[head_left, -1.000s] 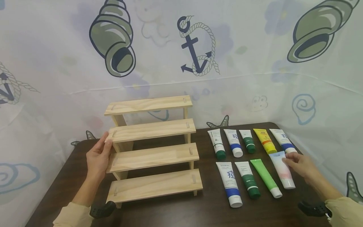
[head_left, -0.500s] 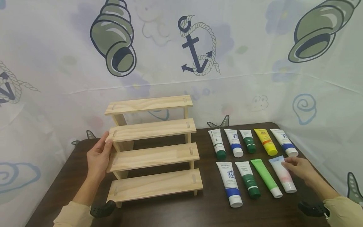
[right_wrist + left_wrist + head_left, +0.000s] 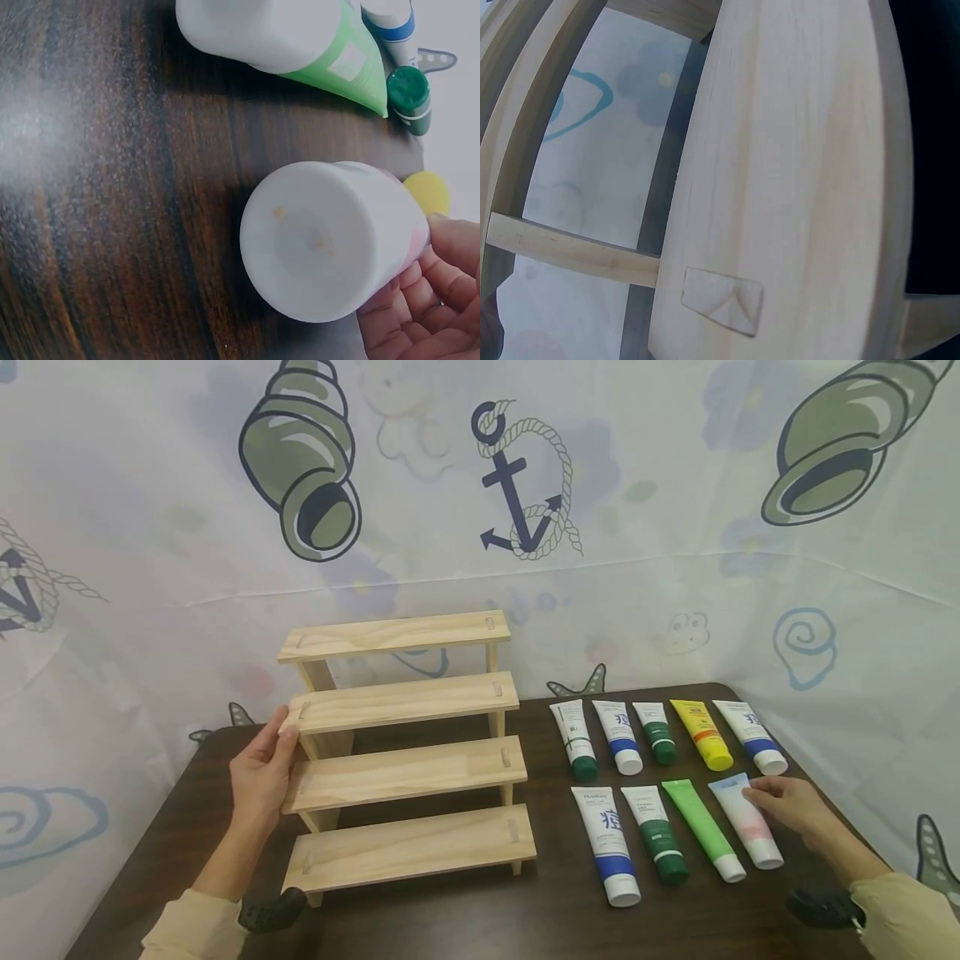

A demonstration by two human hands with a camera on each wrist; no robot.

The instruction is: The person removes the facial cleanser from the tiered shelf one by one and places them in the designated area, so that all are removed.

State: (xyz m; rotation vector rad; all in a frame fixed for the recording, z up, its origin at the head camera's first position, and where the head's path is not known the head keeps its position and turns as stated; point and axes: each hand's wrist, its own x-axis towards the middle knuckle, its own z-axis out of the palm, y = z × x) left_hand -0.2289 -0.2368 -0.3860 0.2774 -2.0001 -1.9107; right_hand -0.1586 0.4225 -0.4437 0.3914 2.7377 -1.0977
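A four-step wooden display rack [image 3: 408, 775] stands on the left half of the table. At its left end, my left hand [image 3: 258, 772] grips the second step from the top; the left wrist view mostly shows one bare plank [image 3: 780, 165]. Over on the right, my right hand [image 3: 795, 810] pinches the side of a squeeze tube [image 3: 747, 822], light blue at the crimped end and pink lower down. That tube lies in the front row with its white cap [image 3: 307, 244] facing the right wrist camera. A green tube [image 3: 703, 829] lies beside it.
Two rows of tubes lie on the dark wood table [image 3: 420, 927]. The front row also holds a blue-banded white tube [image 3: 606, 843] and a green-and-white tube [image 3: 656, 835]. Behind lie a yellow tube [image 3: 701, 735] and several others. A printed cloth [image 3: 645, 527] hangs behind.
The right hand has drawn the pink tube slightly toward the front, away from the back-row white tube, and it now lies in line with the front row. The left hand stays at the rack.
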